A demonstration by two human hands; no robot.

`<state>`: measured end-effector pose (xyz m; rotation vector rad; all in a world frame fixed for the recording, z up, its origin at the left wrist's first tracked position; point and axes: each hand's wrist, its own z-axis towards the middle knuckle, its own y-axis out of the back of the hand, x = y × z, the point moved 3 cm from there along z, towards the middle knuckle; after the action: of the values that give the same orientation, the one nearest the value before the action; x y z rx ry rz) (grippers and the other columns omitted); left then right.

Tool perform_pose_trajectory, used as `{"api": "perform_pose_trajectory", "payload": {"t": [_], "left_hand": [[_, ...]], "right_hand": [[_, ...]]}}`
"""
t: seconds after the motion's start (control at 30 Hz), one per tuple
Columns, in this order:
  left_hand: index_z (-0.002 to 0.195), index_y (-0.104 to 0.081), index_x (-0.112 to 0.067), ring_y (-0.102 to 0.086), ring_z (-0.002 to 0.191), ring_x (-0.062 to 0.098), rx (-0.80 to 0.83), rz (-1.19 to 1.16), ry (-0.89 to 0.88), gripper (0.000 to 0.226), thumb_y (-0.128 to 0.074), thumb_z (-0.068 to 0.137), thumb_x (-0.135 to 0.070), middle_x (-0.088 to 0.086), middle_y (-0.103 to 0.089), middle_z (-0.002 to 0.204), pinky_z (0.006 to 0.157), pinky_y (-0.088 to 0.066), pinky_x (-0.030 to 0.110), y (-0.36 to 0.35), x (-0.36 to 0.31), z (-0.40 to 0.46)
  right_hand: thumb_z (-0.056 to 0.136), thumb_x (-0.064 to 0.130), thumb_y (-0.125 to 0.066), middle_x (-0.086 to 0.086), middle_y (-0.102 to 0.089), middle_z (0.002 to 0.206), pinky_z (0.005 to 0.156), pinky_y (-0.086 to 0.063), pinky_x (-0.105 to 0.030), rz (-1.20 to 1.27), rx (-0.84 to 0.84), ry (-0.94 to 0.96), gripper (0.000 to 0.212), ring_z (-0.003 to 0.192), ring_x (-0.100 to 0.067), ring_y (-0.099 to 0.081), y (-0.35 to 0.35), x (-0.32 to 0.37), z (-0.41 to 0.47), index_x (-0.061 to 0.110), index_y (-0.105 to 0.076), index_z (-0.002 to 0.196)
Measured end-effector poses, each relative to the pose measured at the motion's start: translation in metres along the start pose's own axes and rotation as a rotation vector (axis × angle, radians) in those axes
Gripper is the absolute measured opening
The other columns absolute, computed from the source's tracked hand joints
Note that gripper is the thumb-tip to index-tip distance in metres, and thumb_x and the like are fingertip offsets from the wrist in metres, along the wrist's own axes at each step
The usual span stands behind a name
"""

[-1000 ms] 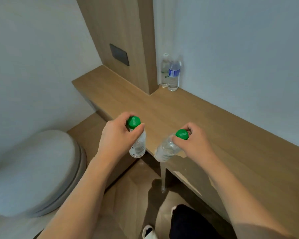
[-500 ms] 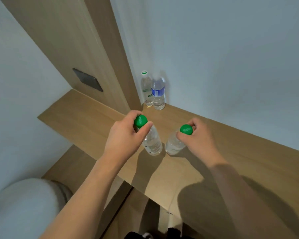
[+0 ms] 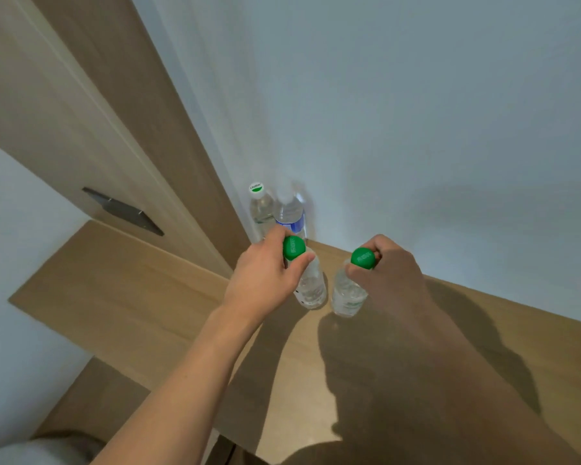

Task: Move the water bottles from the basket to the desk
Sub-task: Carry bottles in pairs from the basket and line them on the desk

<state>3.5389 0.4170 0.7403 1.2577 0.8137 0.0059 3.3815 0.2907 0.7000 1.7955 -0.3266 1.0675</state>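
My left hand (image 3: 264, 278) grips a clear water bottle (image 3: 311, 285) by its green cap, low over the wooden desk (image 3: 121, 297). My right hand (image 3: 388, 273) grips a second clear green-capped bottle (image 3: 348, 297) the same way, just to the right of the first. Whether either bottle's base touches the desk I cannot tell. Two more bottles stand in the back corner against the wall: one with a white and green cap (image 3: 259, 206) and one with a blue label (image 3: 291, 213). The basket is out of view.
A wooden wall panel (image 3: 114, 129) with a dark switch plate (image 3: 123, 211) rises behind the desk on the left. White wall runs along the right. A rounded grey seat (image 3: 31, 453) shows at the bottom left, below the desk's edge.
Both hands carried their bottles forward over the desk, toward the corner where two bottles stand. The view moved closer and tilted up, so the grey seat has nearly left the frame.
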Motion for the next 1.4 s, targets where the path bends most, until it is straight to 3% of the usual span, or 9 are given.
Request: {"api": "perform_pose_trajectory", "payload": {"t": [0.13,0.3,0.47,0.6,0.77,0.9,1.0,1.2,1.4], "left_hand": [[0.1,-0.043,-0.022,-0.054,0.061,0.015,0.042,0.014,-0.038,0.032,-0.06,0.091,-0.048,-0.009,-0.051,0.065,0.052,-0.032,0.03,-0.019,0.001,0.035],[0.106,-0.04,-0.019,-0.06,0.077,0.033,0.081,0.04,0.001,0.036,-0.055,0.093,-0.049,0.007,-0.061,0.083,0.068,-0.05,0.045,-0.039,0.0,0.084],[0.107,-0.041,-0.011,-0.06,0.073,0.034,0.038,0.063,-0.036,0.035,-0.055,0.096,-0.041,0.011,-0.062,0.08,0.063,-0.049,0.045,-0.045,0.004,0.127],[0.108,-0.041,-0.012,-0.06,0.072,0.032,0.12,0.102,-0.05,0.038,-0.058,0.094,-0.043,0.01,-0.062,0.081,0.06,-0.047,0.041,-0.059,0.011,0.142],[0.112,-0.042,-0.017,-0.061,0.071,0.027,0.12,0.051,-0.023,0.033,-0.059,0.094,-0.038,0.005,-0.062,0.08,0.06,-0.048,0.038,-0.063,0.022,0.138],[0.128,-0.034,-0.024,-0.062,0.077,0.025,0.106,0.015,0.023,0.041,-0.055,0.093,-0.033,0.001,-0.063,0.088,0.069,-0.052,0.042,-0.064,0.026,0.116],[0.13,-0.033,-0.025,-0.063,0.08,0.024,0.127,0.018,0.032,0.043,-0.054,0.093,-0.032,0.001,-0.062,0.094,0.069,-0.048,0.038,-0.067,0.032,0.089],[0.133,-0.041,-0.018,-0.059,0.111,0.027,0.282,0.09,0.057,0.047,-0.06,0.093,-0.032,0.007,-0.06,0.121,0.091,-0.047,0.037,-0.071,0.029,0.039],[0.134,-0.046,-0.011,-0.052,0.119,0.028,0.121,0.142,-0.101,0.042,-0.053,0.096,-0.029,0.01,-0.056,0.129,0.099,-0.041,0.037,-0.058,0.005,0.01]], "right_hand": [[0.078,0.028,-0.075,0.008,-0.06,0.078,0.06,-0.043,-0.027,-0.001,0.005,-0.002,0.021,0.069,-0.011,-0.056,-0.004,0.002,0.028,0.023,-0.057,0.089],[0.08,0.029,-0.075,0.01,-0.06,0.079,0.059,-0.041,-0.024,0.005,-0.025,-0.019,0.022,0.069,-0.008,-0.056,-0.005,0.001,0.059,0.024,-0.057,0.092],[0.081,0.031,-0.073,0.011,-0.06,0.08,0.063,-0.044,-0.027,-0.012,-0.027,-0.014,0.02,0.071,-0.009,-0.056,-0.015,-0.001,0.084,0.026,-0.057,0.092],[0.083,0.034,-0.071,0.01,-0.06,0.082,0.063,-0.042,-0.027,-0.051,-0.043,-0.011,0.02,0.074,-0.012,-0.058,-0.022,-0.001,0.098,0.025,-0.057,0.094],[0.084,0.035,-0.071,0.005,-0.061,0.092,0.07,-0.04,-0.027,-0.04,-0.098,-0.013,0.026,0.08,-0.017,-0.058,-0.028,0.0,0.108,0.021,-0.057,0.102],[0.087,0.033,-0.069,0.0,-0.06,0.102,0.075,-0.042,-0.031,-0.037,-0.122,0.01,0.028,0.086,-0.022,-0.056,-0.037,0.001,0.108,0.018,-0.057,0.107],[0.088,0.03,-0.067,-0.002,-0.058,0.111,0.082,-0.048,-0.037,-0.01,-0.115,0.021,0.038,0.089,-0.022,-0.057,-0.036,0.0,0.098,0.021,-0.052,0.122],[0.092,0.034,-0.063,0.0,-0.056,0.117,0.091,-0.05,-0.042,-0.028,-0.096,-0.012,0.061,0.102,-0.021,-0.06,-0.029,-0.001,0.056,0.022,-0.036,0.145],[0.094,0.023,-0.06,-0.002,-0.048,0.144,0.107,-0.031,-0.026,-0.058,-0.158,0.058,0.056,0.133,-0.019,-0.044,-0.009,-0.002,-0.003,0.017,-0.041,0.146]]}}
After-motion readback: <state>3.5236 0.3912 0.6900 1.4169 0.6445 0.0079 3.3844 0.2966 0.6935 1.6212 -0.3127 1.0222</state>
